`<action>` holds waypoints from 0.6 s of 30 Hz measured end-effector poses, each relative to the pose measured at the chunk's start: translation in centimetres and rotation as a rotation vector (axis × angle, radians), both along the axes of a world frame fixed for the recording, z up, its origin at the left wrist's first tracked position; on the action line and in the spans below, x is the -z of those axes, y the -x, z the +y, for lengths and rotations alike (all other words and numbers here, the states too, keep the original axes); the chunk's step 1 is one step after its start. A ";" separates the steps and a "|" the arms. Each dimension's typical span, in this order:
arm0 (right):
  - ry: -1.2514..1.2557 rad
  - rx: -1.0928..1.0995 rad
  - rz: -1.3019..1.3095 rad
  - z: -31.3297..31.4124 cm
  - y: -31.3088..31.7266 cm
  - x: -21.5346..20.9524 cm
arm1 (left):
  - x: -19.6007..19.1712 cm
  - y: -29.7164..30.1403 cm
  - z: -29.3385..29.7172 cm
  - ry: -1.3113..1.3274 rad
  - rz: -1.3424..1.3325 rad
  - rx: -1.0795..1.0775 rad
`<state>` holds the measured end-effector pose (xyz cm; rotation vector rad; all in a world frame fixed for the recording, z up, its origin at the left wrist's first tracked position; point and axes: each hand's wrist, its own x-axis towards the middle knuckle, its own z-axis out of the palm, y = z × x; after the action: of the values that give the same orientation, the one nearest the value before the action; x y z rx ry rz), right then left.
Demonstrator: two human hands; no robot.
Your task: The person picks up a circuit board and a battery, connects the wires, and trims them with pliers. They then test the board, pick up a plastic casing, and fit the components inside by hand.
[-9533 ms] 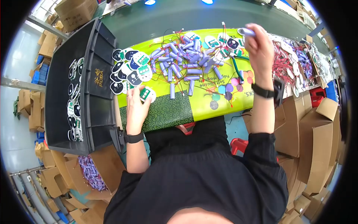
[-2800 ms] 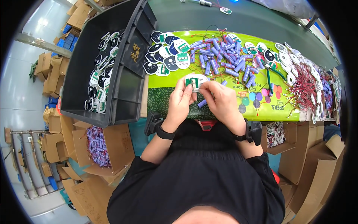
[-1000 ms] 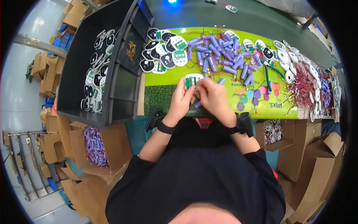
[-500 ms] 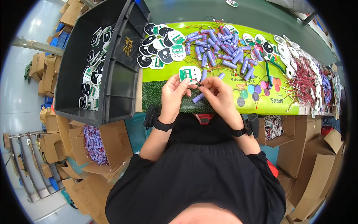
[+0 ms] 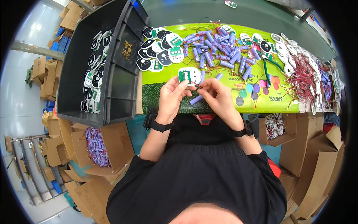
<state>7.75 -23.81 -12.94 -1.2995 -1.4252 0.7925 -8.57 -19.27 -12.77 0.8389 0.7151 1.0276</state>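
My left hand [image 5: 173,95] pinches the lower edge of a white rounded panel with a green circuit board [image 5: 189,75] on it. Close beside it, the fingers of my right hand [image 5: 217,93] are pinched on a thin dark and red wire at the panel's lower edge; the wire's tip is hidden by my fingers. A purple cylindrical battery [image 5: 196,99] lies below, between my two hands. Beyond them a heap of purple batteries with red and black wires [image 5: 223,48] covers the mat. Several white and black panels with boards [image 5: 164,58] overlap at the left of it.
A deep black bin [image 5: 123,80] holding more panels stands at the left. Green-handled pliers [image 5: 267,71] lie to the right, near bundled red wires [image 5: 302,80] and white round discs [image 5: 289,69]. Cardboard boxes [image 5: 117,143] sit below the table on both sides.
Both hands stay together at the panel with only slight finger movement. The whole view has shifted a little.
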 end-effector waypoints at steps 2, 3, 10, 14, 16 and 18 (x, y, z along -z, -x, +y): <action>0.000 0.002 -0.010 0.0 -0.1 -0.1 | 0.0 -0.1 0.0 0.012 -0.023 0.006; 0.002 0.006 -0.020 0.0 -0.2 -0.2 | -0.1 -0.2 0.1 0.014 -0.023 0.009; -0.196 0.072 -0.204 -1.1 -1.0 -2.2 | 0.4 -0.3 0.5 -0.030 0.053 -0.063; -0.218 0.155 -0.263 -2.3 -6.4 -6.0 | -0.1 0.8 0.8 -0.028 -0.037 -0.199; -0.218 0.344 -0.294 -1.6 -12.0 -5.9 | 0.0 1.3 1.0 -0.048 -0.033 -0.225; -0.132 0.551 -0.380 -0.9 -18.5 -4.6 | -0.4 0.8 1.2 -0.072 -0.047 -0.215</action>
<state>26.24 -24.76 -8.30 -1.6901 -1.2788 0.0850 -9.40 -18.08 -12.38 0.8093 0.7425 1.2679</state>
